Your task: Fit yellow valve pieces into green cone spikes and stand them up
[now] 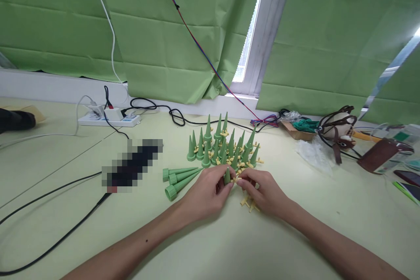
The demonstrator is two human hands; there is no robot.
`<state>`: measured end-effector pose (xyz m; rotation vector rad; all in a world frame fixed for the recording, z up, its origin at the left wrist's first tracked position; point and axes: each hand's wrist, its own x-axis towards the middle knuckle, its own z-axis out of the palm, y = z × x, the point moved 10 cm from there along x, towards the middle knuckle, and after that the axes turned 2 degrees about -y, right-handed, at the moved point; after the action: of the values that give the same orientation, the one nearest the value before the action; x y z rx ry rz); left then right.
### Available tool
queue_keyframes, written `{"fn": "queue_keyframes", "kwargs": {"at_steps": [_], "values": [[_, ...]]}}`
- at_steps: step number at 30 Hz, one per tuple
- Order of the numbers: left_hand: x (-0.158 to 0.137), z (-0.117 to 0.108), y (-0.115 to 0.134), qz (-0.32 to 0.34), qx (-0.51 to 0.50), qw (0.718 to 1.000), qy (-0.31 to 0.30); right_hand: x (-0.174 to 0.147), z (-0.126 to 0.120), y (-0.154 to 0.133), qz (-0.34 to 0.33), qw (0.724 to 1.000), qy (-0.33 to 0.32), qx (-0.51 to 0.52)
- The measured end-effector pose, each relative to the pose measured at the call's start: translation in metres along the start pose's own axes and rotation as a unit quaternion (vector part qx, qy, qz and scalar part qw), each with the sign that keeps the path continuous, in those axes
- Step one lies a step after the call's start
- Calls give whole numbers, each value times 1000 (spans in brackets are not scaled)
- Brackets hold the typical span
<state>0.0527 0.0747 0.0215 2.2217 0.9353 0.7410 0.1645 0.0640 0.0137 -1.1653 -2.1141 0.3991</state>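
- Gripping a green cone [227, 176] tip-up with the left hand [211, 189], well short of the back edge of the desk [203, 249].
- Pinching a yellow fitting [238, 179] with the right hand [267, 192], crosswise, just right of the cone.

Forearms [141, 239] angled inward — left fingers [225, 190] curled, right fingers [248, 187] pinched.

1. One view, worn on the head; it faces forward and down across the table [246, 245];
2. left hand [210, 190] and right hand [265, 192] near, below centre;
3. green blinds [147, 43] farther off, along the top
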Motion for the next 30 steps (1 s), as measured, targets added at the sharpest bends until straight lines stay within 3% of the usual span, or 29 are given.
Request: {"fn": "queue_keyframes", "kwargs": {"at_steps": [8, 30], "values": [[-1, -2, -1, -2, -9, 1000, 14, 0, -4, -5, -3, 999, 5, 54], [0, -2, 0, 5, 9, 1000, 14, 0, 1, 2, 12, 999, -8, 31]]}}
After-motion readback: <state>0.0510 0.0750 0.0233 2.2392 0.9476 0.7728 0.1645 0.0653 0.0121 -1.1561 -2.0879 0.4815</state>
